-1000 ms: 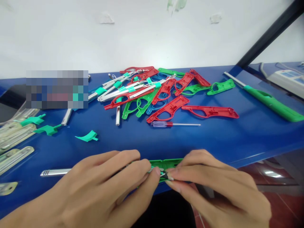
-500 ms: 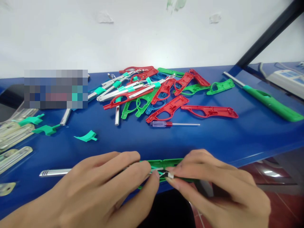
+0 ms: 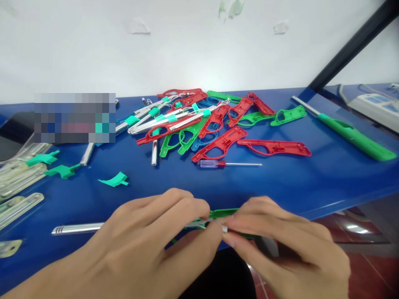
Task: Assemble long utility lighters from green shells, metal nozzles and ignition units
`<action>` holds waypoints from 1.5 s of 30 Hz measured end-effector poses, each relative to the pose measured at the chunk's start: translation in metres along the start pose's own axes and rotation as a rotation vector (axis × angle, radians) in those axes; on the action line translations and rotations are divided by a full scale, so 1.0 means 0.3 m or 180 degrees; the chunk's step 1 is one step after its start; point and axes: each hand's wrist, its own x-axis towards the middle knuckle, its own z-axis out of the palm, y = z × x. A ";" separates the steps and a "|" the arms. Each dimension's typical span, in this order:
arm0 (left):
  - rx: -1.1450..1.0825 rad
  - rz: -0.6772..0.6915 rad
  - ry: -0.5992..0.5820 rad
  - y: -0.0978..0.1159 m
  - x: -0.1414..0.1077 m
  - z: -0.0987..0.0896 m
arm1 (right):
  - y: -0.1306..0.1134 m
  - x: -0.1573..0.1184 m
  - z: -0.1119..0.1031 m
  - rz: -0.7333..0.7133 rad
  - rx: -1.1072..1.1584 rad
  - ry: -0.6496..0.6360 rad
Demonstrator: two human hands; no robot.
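At the table's near edge, a green casing half (image 3: pixel 224 213) lies under both hands, mostly covered. A silver metal tube (image 3: pixel 76 228) sticks out to the left from beneath my left hand (image 3: pixel 146 236). The thumb and index finger of that hand close around thin pale wires (image 3: pixel 199 225) beside the casing. My right hand (image 3: pixel 274 232) pinches a small white connector (image 3: pixel 225 229) between thumb and index finger. The fingertips of the two hands nearly meet at the connector. The inside of the casing is hidden by the fingers.
Red, green and blue casing halves (image 3: pixel 220 143) and silver tubes with wires are heaped behind. A screwdriver (image 3: pixel 212 163) lies before them. Teal pieces (image 3: pixel 115 179) and clear parts (image 3: pixel 21 209) are at left. An assembled green lighter (image 3: pixel 355 135) lies at right, near a white power strip (image 3: pixel 375 104).
My left hand has shifted right, its thumb and index finger now closer to the connector and covering the dark part beside it. My right hand has barely moved.
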 end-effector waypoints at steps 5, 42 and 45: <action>-0.0031 -0.0198 -0.0241 -0.012 -0.001 0.011 | 0.010 -0.002 0.003 0.0003 0.0002 0.0012; 0.0023 -0.0337 0.0519 0.033 -0.023 0.054 | -0.013 0.018 0.011 -0.0030 -0.0204 -0.0190; 0.0013 -0.0314 0.0479 0.040 -0.030 0.048 | -0.015 0.016 0.013 -0.0061 -0.0186 -0.0207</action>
